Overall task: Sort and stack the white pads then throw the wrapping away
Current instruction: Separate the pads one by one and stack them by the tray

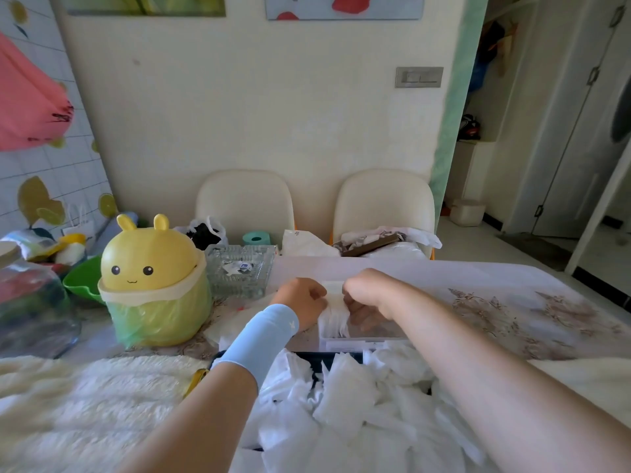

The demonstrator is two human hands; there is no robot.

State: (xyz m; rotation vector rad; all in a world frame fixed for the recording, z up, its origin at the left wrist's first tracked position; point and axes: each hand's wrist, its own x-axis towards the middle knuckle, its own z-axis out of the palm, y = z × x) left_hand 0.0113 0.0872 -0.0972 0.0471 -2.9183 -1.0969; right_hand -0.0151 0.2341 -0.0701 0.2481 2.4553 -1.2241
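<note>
Stacking looks like the step in hand. At the centre of the frame, the left hand (302, 302) and right hand (367, 295), fingers curled tight, pinch 1 bundle of white pads (334, 317) between them over a clear box (362, 337). Loose pads (345, 401) are heaped at lower centre. The next move probably calls for squaring the bundle and lowering it into the box. Wrapping would then go to the yellow bin (153, 285) at left (lid apparently down).

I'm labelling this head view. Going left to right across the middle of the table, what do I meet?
Glass jar → green bowl → yellow bin → glass dish → left hand → bundle of white pads → right hand.
</note>
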